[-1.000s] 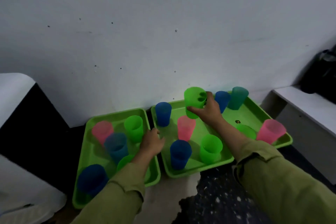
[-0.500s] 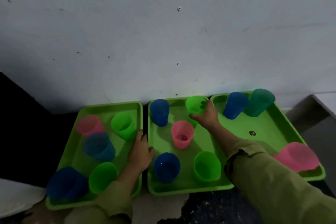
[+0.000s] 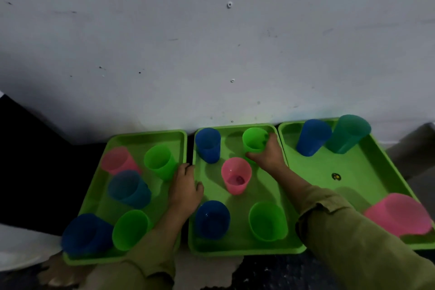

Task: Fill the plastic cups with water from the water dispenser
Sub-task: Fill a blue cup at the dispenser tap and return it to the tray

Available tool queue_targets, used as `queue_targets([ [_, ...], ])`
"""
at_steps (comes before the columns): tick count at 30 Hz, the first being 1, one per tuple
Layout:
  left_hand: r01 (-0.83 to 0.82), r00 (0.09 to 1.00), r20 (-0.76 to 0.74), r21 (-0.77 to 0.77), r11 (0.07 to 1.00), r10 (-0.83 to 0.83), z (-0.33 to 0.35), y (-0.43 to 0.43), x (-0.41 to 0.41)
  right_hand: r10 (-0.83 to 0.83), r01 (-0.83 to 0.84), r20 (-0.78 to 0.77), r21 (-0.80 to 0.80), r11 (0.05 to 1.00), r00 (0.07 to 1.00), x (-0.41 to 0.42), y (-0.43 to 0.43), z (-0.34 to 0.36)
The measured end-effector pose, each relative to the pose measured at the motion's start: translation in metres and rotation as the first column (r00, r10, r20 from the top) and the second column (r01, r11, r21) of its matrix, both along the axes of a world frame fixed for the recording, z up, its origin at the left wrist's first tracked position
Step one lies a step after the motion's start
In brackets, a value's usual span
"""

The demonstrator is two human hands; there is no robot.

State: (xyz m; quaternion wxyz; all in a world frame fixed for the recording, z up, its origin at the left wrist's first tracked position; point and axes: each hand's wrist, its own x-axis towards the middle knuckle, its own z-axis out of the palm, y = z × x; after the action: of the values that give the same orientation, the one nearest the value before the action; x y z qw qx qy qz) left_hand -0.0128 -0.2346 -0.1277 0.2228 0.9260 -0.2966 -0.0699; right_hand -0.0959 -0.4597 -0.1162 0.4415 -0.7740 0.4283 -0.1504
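Three green trays lie side by side against the wall: a left tray [image 3: 131, 139], a middle tray [image 3: 235, 251] and a right tray [image 3: 367, 162]. My right hand [image 3: 267, 154] is wrapped around a green cup [image 3: 254, 140] that stands at the back right of the middle tray. That tray also carries a pink cup [image 3: 236, 178], two blue cups [image 3: 208, 145] [image 3: 212, 219] and another green cup [image 3: 268, 220]. My left hand [image 3: 186, 187] rests with curled fingers on the rims between the left and middle trays. No water dispenser is in view.
The left tray carries a pink cup [image 3: 116, 160], two green cups [image 3: 161, 161] [image 3: 130, 228] and two blue cups [image 3: 128, 188] [image 3: 86, 233]. On the right tray stand a blue cup [image 3: 313, 136], a teal cup [image 3: 348, 133] and a pink cup [image 3: 397, 214]. The white wall [image 3: 211, 42] rises directly behind.
My right hand has lowered the green cup onto the back of the middle tray. The view has tilted down and closer. My left hand stays on the tray rims.
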Motion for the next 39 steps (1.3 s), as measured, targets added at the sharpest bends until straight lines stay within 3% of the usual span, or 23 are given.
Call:
queue_targets([
  [4,-0.077,0.993,0.078,-0.106,0.991,0.086,0.017,-0.023,0.01,0.022,-0.019,0.035,-0.09,0.996,0.999,-0.002,0.004,0.014],
  [8,-0.166,0.983,-0.122,-0.291,0.942,0.136,0.031,-0.053,0.027,0.064,-0.059,0.025,-0.159,0.986,0.998,-0.008,0.003,0.026],
  [13,-0.172,0.959,-0.262,-0.224,0.959,0.111,0.028,-0.078,0.044,0.1,-0.094,0.02,-0.204,0.975,0.995,-0.013,0.003,0.037],
  [21,-0.258,0.944,-0.283,-0.307,0.916,0.171,0.026,-0.073,0.045,0.178,-0.176,-0.013,-0.244,0.954,0.984,-0.018,0.012,0.044],
  [31,-0.162,0.974,-0.219,-0.5,0.851,0.057,0.093,0.001,0.029,0.266,-0.257,-0.01,-0.295,0.92,0.964,-0.013,0.066,0.082],
  [39,-0.079,0.985,-0.166,-0.637,0.767,-0.037,0.124,0.103,0.03,0.282,-0.238,0.061,-0.385,0.892,0.957,0.009,0.159,0.109],
])
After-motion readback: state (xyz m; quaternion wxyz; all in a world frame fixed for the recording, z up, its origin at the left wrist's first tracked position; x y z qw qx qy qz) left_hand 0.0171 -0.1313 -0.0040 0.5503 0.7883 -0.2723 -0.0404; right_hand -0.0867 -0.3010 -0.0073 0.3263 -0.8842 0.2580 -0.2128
